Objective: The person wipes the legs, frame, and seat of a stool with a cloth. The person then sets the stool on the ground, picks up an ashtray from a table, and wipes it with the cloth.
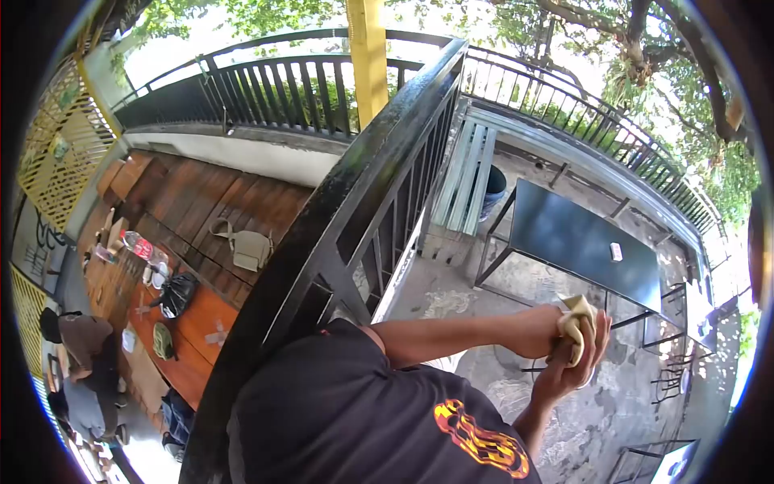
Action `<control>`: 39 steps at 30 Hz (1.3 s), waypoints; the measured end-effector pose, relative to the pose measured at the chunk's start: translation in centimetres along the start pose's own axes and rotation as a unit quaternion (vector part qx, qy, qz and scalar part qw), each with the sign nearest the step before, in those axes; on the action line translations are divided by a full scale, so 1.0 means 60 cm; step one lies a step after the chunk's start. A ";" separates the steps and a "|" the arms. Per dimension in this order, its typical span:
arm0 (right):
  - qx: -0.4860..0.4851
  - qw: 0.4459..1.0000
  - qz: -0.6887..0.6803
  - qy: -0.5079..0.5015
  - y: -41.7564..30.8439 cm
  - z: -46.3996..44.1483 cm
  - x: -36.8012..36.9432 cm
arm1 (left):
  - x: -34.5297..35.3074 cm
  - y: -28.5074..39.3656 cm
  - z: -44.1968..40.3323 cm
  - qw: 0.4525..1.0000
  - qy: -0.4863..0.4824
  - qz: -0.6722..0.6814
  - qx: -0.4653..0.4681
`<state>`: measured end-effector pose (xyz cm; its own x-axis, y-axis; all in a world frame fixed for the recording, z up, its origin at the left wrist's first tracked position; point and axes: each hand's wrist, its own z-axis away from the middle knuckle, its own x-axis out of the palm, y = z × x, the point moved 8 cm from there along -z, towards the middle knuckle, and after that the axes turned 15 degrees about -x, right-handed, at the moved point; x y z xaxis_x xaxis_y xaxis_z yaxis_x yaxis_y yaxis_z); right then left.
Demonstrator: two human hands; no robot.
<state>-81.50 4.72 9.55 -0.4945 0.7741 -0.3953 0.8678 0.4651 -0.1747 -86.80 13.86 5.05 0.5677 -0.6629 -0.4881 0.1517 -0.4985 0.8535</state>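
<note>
A crumpled tan-yellow cloth [577, 327] is bunched between my two hands in the head view, above the concrete floor. My left hand [535, 331], at the end of the bare forearm reaching in from the shoulder by the railing, is closed against the cloth's near side. Coming up from below, my right hand [584, 363] has its fingers wrapped round the cloth from the far side. Part of the cloth is hidden by the fingers. Beyond the hands stands a dark-topped table [572, 242] with a small white-and-red packet [616, 252] on it.
A black metal railing [347, 185] runs close beside my left shoulder. Past it, a wooden table [193, 339] holds a bottle [139, 245], a black plastic bag [179, 292] and a beige bag [250, 248]. A person [85, 347] is at far left. A slatted bench [468, 173] stands behind.
</note>
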 end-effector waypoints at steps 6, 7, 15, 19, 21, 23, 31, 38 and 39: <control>0.321 0.895 -0.221 0.217 0.123 0.120 -0.022 | -0.010 0.051 0.019 0.998 0.003 0.032 0.053; 0.373 0.864 -0.243 0.233 0.143 0.142 -0.023 | -0.005 0.048 0.018 0.998 -0.014 0.026 0.047; 0.315 0.902 -0.213 0.203 0.083 0.104 -0.056 | 0.029 0.032 0.012 0.997 -0.017 0.066 0.035; -0.011 0.999 0.037 0.004 -0.041 0.014 -0.050 | 0.019 0.055 0.028 0.992 0.017 0.054 0.112; 0.115 0.983 -0.062 0.127 0.014 0.057 -0.059 | 0.011 0.059 0.031 0.999 0.009 0.000 0.035; 0.232 0.941 -0.135 0.205 0.070 0.103 -0.067 | 0.007 0.079 0.036 0.999 -0.012 0.032 0.037; 0.305 0.917 -0.094 0.238 0.105 0.148 -0.116 | 0.034 0.095 0.037 0.985 -0.119 0.124 -0.010; 0.047 0.993 -0.011 0.105 -0.016 0.054 -0.103 | 0.019 0.093 0.044 0.998 -0.013 0.058 0.033; 0.120 0.975 -0.078 0.171 0.015 0.084 -0.104 | 0.019 0.100 0.044 0.998 -0.041 0.052 0.016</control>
<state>-77.40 -1.84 7.28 -0.5732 0.8188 -0.0312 0.7471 0.5066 -0.4303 -87.37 8.63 9.09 0.5110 -0.7549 -0.4111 0.0679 -0.4413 0.8948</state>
